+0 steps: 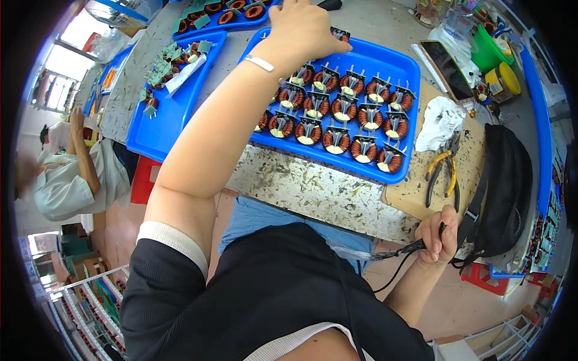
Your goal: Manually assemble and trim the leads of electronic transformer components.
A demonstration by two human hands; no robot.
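Observation:
My left hand [304,30] reaches over the far side of a blue tray [376,169]. Its thumb is stretched out beside a coil at the tray's far edge; the other fingers are partly cut off by the top of the view. In that tray stand several rows of copper-wound ring coils [335,139], each with a dark plate and upright pins. Off the bench's front edge, my right hand [438,236] is closed on a black cord [409,247], bunched and hanging before my body.
Yellow-handled pliers [442,171] and white crumpled tissue [441,123] lie on a brown board, next to a black bag [503,186]. Another blue tray [174,123] with green-plated coils is at left. A phone [447,69] and green basket [489,51] stand back right. A person [84,168] sits far left.

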